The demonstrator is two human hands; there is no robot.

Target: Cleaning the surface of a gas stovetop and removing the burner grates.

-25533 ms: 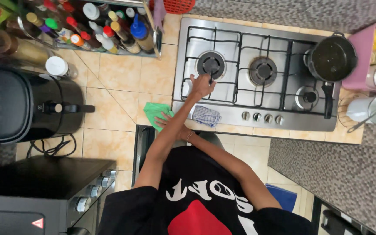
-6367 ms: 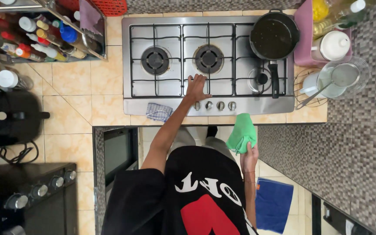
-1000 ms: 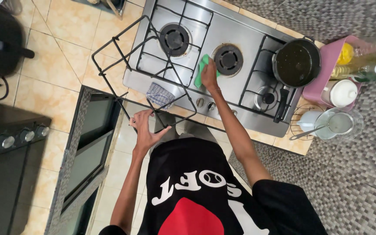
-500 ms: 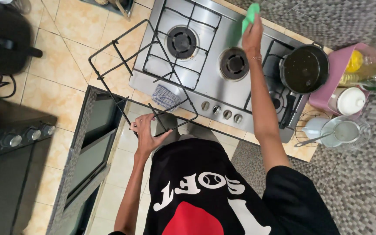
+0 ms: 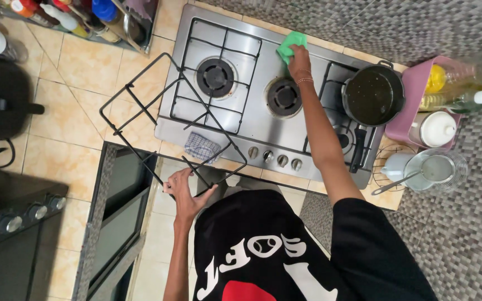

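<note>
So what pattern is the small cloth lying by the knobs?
Blue-and-white checked small cloth, clearest in the head view.

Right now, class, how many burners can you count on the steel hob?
3: the left burner under its grate, the middle burner uncovered, and the small right burner, partly hidden by the forearm, near the black pan.

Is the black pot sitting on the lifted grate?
No, the black pot sits on the stove's right side, while the left hand holds the lifted grate apart from it.

I see the pot (image 5: 373, 95) on the stove's (image 5: 308, 134) right side, a folded cloth (image 5: 202, 147) at its front edge, bottles (image 5: 453, 83) further right.
</note>
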